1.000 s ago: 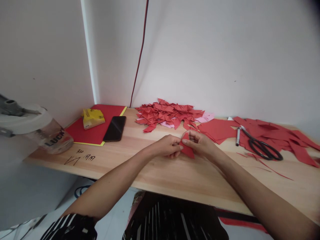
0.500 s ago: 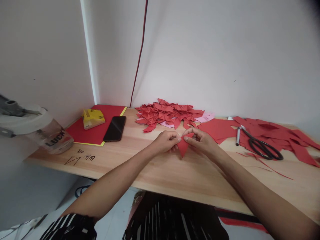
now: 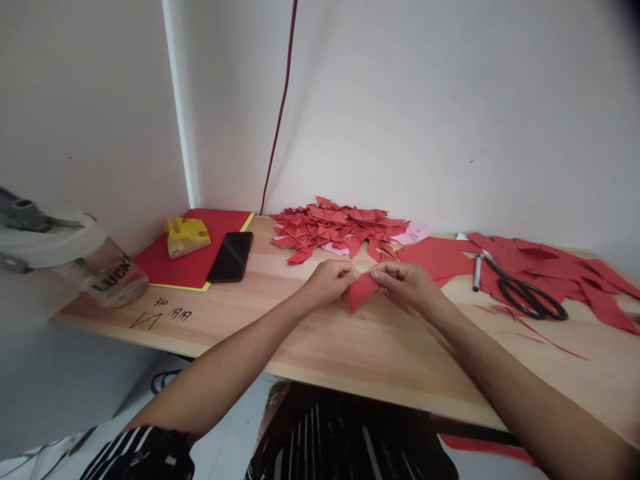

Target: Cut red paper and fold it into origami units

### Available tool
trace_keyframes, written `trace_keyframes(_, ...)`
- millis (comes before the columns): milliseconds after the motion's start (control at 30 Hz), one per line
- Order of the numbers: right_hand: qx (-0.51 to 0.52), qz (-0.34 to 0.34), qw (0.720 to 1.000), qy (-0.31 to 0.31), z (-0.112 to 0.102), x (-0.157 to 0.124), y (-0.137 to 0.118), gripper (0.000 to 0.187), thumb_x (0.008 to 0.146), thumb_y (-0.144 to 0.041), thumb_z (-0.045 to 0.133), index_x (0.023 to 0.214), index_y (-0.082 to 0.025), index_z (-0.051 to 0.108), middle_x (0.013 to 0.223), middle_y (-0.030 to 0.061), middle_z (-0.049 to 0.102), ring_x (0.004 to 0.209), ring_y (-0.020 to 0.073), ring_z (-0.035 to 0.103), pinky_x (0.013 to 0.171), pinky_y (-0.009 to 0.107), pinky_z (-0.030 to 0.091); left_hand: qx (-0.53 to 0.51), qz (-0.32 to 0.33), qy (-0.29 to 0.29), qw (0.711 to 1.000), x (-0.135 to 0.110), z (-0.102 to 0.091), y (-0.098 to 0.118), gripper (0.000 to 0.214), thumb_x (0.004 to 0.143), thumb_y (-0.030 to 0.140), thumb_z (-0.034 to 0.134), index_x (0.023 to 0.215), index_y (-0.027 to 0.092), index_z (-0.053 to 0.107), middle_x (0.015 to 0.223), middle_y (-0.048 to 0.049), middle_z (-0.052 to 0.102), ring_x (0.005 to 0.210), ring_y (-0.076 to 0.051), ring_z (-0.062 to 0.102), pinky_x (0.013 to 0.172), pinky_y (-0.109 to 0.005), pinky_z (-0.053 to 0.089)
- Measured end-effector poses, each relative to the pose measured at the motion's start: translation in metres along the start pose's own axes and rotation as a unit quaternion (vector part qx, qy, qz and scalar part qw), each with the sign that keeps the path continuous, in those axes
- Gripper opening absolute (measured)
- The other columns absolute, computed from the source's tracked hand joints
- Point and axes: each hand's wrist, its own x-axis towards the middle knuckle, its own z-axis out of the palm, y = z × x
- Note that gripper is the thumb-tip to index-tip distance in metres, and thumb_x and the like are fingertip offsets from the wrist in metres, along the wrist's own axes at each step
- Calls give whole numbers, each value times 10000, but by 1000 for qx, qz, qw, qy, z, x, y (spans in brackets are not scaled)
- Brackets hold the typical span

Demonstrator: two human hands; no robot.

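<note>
Both my hands meet over the middle of the wooden table and pinch one small red paper triangle. My left hand grips its left corner with closed fingers. My right hand grips its right corner, fingers curled. The triangle points down and to the left, close above the table. Just behind my hands lies a heap of folded red paper pieces with a few pink ones.
Flat red paper sheets and offcuts spread at the right, with black scissors and a marker pen on them. At the left lie a black phone, a yellow packet on a red sheet, and a clear jar.
The red piece has been turned and flattened between my fingers from a rounded fold into a triangle. Both hands have shifted slightly away from me.
</note>
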Motion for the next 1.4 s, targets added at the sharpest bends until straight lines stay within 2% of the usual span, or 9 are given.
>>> trace_keyframes(233, -13, 35, 999, -19, -1, -3, -3, 448, 843, -566, 553, 644, -172, 624, 611, 26, 654, 491, 104, 481, 501, 251, 340, 41, 29, 71, 996, 3, -2, -4, 285, 825, 385, 521, 655, 157, 536, 570, 42, 447, 552, -96, 404, 530, -223, 288)
trace_keyframes(367, -13, 51, 998, -43, 2, -5, -7, 475, 863, -578, 501, 638, -179, 627, 631, 46, 688, 434, 97, 449, 478, 260, 329, 57, 36, 100, 993, 4, -4, -3, 294, 797, 372, 542, 603, 155, 506, 595, 39, 418, 612, -104, 388, 587, -235, 288)
trace_keyframes(467, -22, 45, 997, -56, 3, -5, -9, 482, 877, -571, 478, 615, -185, 599, 634, 43, 677, 452, 107, 462, 491, 266, 334, 60, 33, 94, 993, 5, -5, -4, 295, 793, 372, 536, 594, 157, 498, 589, 42, 413, 601, -102, 378, 578, -236, 280)
trace_keyframes(633, -56, 1, 998, -41, 5, -6, -12, 454, 899, -528, 461, 604, -186, 517, 596, -9, 505, 535, 111, 409, 535, 267, 302, 64, 18, 82, 994, 4, -6, -6, 287, 768, 374, 559, 587, 155, 515, 566, 45, 404, 568, -98, 362, 544, -235, 252)
trace_keyframes(733, -70, -15, 996, -44, 7, -7, -13, 392, 887, -487, 495, 637, -184, 507, 636, -16, 466, 589, 115, 403, 551, 262, 288, 61, 18, 69, 996, 4, -4, -6, 278, 753, 381, 581, 602, 151, 549, 571, 43, 421, 568, -96, 368, 540, -229, 258)
trace_keyframes(900, -90, -17, 994, -52, 9, -8, -9, 409, 891, -454, 481, 586, -188, 419, 577, -32, 369, 551, 105, 331, 525, 265, 245, 40, 11, 44, 998, 3, -2, -5, 290, 759, 416, 585, 650, 147, 576, 567, 46, 432, 548, -93, 367, 526, -226, 258)
trace_keyframes(1067, -101, -29, 993, -51, 9, -8, -8, 435, 901, -471, 454, 582, -202, 330, 576, -37, 316, 552, 105, 298, 519, 265, 233, 69, 30, 46, 996, 2, -2, -2, 252, 780, 361, 568, 649, 146, 574, 586, 38, 446, 574, -99, 381, 544, -227, 266)
trace_keyframes(1167, -102, -39, 993, -48, 11, -8, -9, 433, 904, -483, 448, 591, -205, 339, 591, -37, 318, 562, 109, 303, 522, 264, 238, 84, 35, 40, 995, 1, -2, 0, 231, 788, 322, 556, 638, 146, 563, 578, 41, 433, 572, -99, 378, 548, -230, 262)
trace_keyframes(1400, -109, -54, 991, -53, 14, -10, -15, 353, 909, -426, 448, 637, -201, 454, 628, -18, 460, 618, 135, 412, 582, 265, 316, 98, 45, 40, 993, 1, 1, 2, 249, 800, 295, 545, 598, 155, 506, 564, 48, 397, 573, -99, 353, 562, -238, 245)
